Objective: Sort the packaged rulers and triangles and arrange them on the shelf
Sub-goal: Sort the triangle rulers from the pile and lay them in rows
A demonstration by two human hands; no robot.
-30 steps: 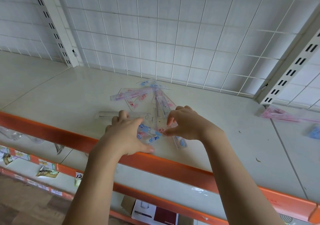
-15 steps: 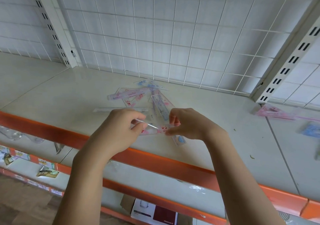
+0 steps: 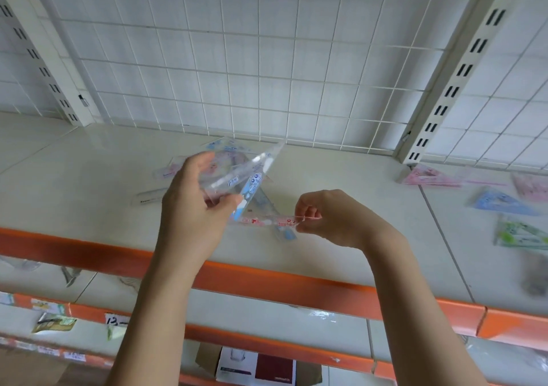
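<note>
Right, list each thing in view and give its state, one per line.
left hand: grips clear triangle pack, lifted and tilted
right hand: pinches end of pink ruler pack, lifted off the shelf
clear ruler: flat on shelf
pink triangle: flat
blue triangle: flat
green triangle: flat

So both hands are up over the front edge of the shelf (image 3: 89, 195): the left hand (image 3: 192, 204) grips a packaged triangle (image 3: 243, 175) tilted toward the back grid (image 3: 267, 59), and the right hand (image 3: 335, 216) pinches the end of a ruler (image 3: 267, 221) running left toward it. Behind them a loose pile of packages (image 3: 225, 148) lies mid-shelf near the back edge, with one ruler (image 3: 149, 197) just left of the left hand. More triangles (image 3: 504, 201) lie scattered on the right end, past the upright (image 3: 462, 68).
</note>
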